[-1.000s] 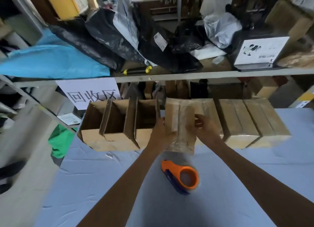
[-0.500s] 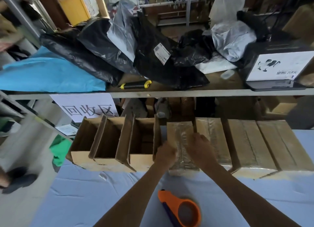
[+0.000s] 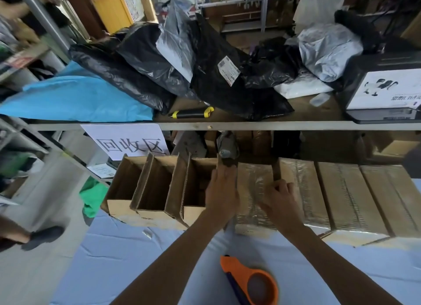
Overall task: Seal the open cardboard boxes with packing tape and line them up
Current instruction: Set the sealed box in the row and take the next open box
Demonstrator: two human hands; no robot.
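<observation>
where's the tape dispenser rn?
Head view, bottom centre: the orange plastic tape dispenser lies on the blue table cloth, between the forearms, untouched.

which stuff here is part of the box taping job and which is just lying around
Part of the job:
sealed boxes
open boxes
tape dispenser
box under both hands

Lying about:
black bags
yellow-and-black tool
paper sign
green cloth

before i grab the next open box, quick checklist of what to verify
1. Taped box in line with the sealed boxes: ok.
2. Tape pressed flat on it: cannot tell, glare.
3. Left hand free: not ok, it rests on the box's edge.
4. Right hand free: not ok, it rests on the box.
5. Tape dispenser within reach: ok, on the blue table.
6. Open boxes left: ok, three.
</observation>
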